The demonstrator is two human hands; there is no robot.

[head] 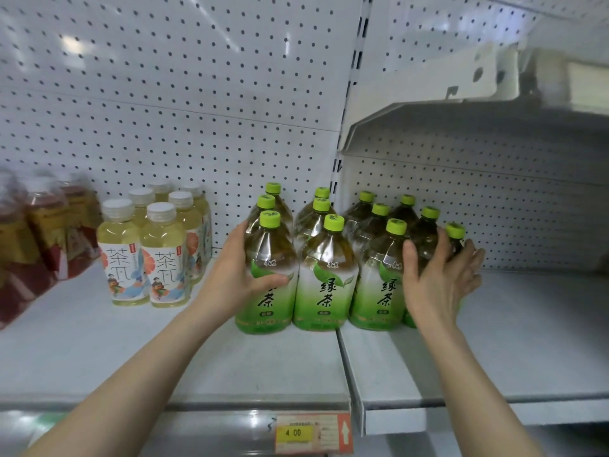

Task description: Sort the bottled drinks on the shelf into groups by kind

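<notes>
Green tea bottles (324, 268) stand upright on the shelf (184, 364) between our hands, left hand (242, 275) wrapping the leftmost bottle, right hand (438, 278) spread flat against the right side.

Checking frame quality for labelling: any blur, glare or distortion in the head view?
Head view: red-labelled bottles at the left edge are smeared; the green-capped green tea bottles mid-frame stay sharp, labels legible. Wide-angle bending curves the white perforated back panel. Glare streaks that panel up top; shadow sits under the white upper shelf. Left hand and right hand look crisp.
</notes>
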